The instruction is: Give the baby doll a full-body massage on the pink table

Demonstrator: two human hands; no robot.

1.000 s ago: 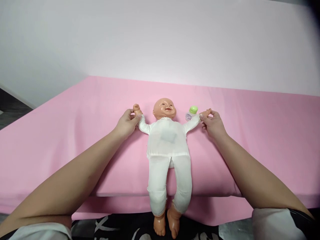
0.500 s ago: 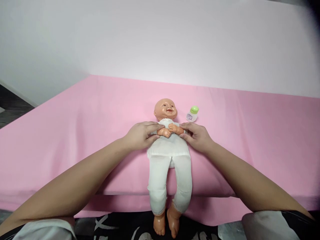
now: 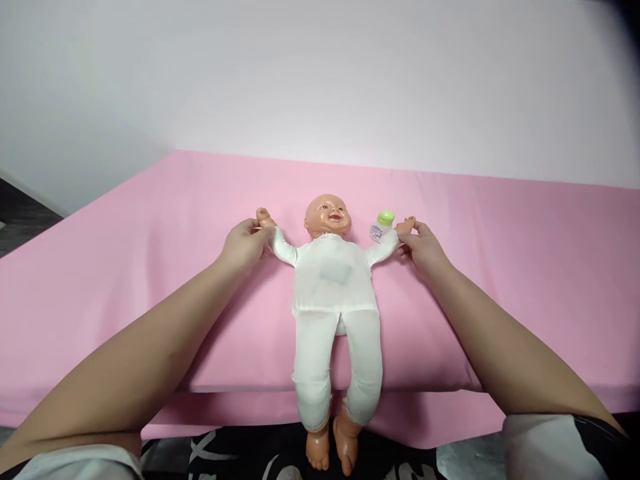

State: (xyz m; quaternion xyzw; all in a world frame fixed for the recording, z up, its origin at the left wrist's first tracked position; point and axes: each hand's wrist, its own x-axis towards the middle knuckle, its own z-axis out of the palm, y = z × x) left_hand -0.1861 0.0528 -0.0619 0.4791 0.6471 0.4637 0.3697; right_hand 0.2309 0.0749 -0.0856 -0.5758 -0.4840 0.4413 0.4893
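A baby doll with a bald plastic head and a white cloth body lies on its back on the pink sheet. Its arms are spread out to both sides and raised toward head height. My left hand is closed around the doll's arm at the wrist, on the left. On the right, my right hand grips the other doll arm near its wrist. A small clear bottle with a green cap lies beside the doll's head, partly behind the doll's right-side sleeve.
A pink-sheeted bed or table spreads to both sides. Its front edge runs under the doll's legs, and the feet hang over it near my dark printed clothing. A pale wall stands behind.
Both my hands have moved outward and up, drawing the doll's arms apart from across its chest to its sides. The bottle stays beside the head.
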